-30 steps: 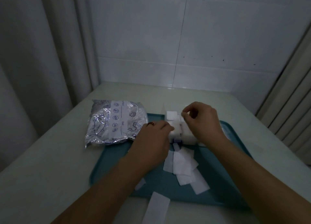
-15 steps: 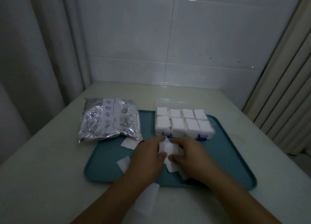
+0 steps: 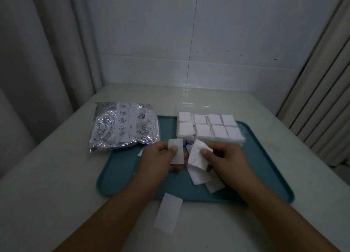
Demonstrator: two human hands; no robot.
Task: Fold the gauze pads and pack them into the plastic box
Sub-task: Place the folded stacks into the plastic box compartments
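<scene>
Head view: the left hand (image 3: 161, 158) pinches a flat rectangular gauze strip (image 3: 176, 151) between thumb and fingers, its grip closed on the strip's middle, held upright above the teal tray (image 3: 121, 168). The right hand (image 3: 225, 159) pinches a crumpled gauze pad (image 3: 198, 155), thumb on its face and fingers curled behind, just beside the left hand's strip but apart from it. Both hands hover over the middle of the tray.

The clear plastic box (image 3: 208, 127) sits at the tray's far edge, right of centre, its lid open and lying back toward the far edge of the tabletop (image 3: 56, 176). Eight folded white pads (image 3: 203, 131) fill it in two rows of four, packed side by side.

Below the right hand, loose gauze pieces (image 3: 198, 177) lie overlapping on the tray floor. Another flat gauze rectangle (image 3: 167, 213) lies on the tabletop just past the tray's near edge, tilted, between the two forearms. A small corner of white gauze shows at the left hand's outer side on the tray.

A silver foil bag (image 3: 123, 127) printed with blue drawings lies on the tabletop by the tray's far left corner, its right edge overlapping the tray rim.
</scene>
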